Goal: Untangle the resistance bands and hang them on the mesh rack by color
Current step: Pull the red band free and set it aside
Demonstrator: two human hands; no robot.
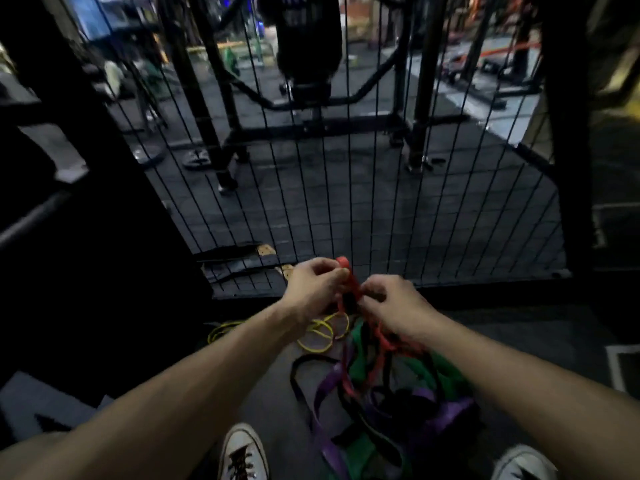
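A tangle of purple, green and black bands (391, 403) is seen on the floor near the shoes, limp and light, likely best taken at a free loop. Just beyond, the red band (349, 282) is pinched by the curled fingers of the left hand (317, 284) and the right hand (394, 303), with yellow bands (322, 332) lying below. The mesh rack (346, 168) stands behind, with nothing seen hung on it yet.
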